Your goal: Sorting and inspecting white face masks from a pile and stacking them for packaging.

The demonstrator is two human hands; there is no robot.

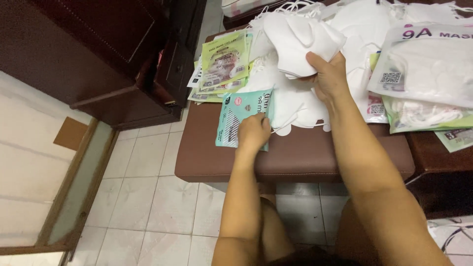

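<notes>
My left hand (253, 131) rests on a teal printed pouch (238, 116) that lies flat on a brown padded stool (295, 157); its fingers curl over the pouch's lower right part. My right hand (328, 76) grips a bunch of white face masks (298, 42) and holds them up above a loose heap of more white masks (290, 106) with ear loops. Both forearms reach in from the bottom of the view.
Green printed pouches (222, 66) are stacked at the stool's far left. Clear packets of white masks (426, 66) lie at the right. A dark wooden cabinet (113, 59) stands to the left on a white tiled floor (148, 197). My knees are under the stool.
</notes>
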